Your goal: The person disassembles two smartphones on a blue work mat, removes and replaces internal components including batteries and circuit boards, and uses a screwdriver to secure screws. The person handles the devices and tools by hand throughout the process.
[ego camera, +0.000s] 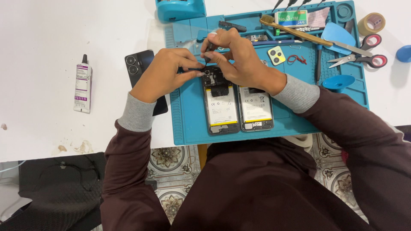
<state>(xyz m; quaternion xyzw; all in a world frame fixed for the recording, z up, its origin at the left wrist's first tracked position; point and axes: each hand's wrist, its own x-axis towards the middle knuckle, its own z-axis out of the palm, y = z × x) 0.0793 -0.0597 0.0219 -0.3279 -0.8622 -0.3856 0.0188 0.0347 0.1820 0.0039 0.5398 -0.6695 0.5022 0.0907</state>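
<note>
1. White upright squeeze tube with black cap and purple-and-white label: lies on the white table at 9 o'clock of the blue mat.
2. Small green-and-white rectangular box: at 12 o'clock, in the mat's top tray.
3. White battery labels with yellow lower bands, one on each of the two opened phones, left and right, side by side at centre.

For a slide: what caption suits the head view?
Both hands work a tool on an opened phone on a blue mat.
</note>
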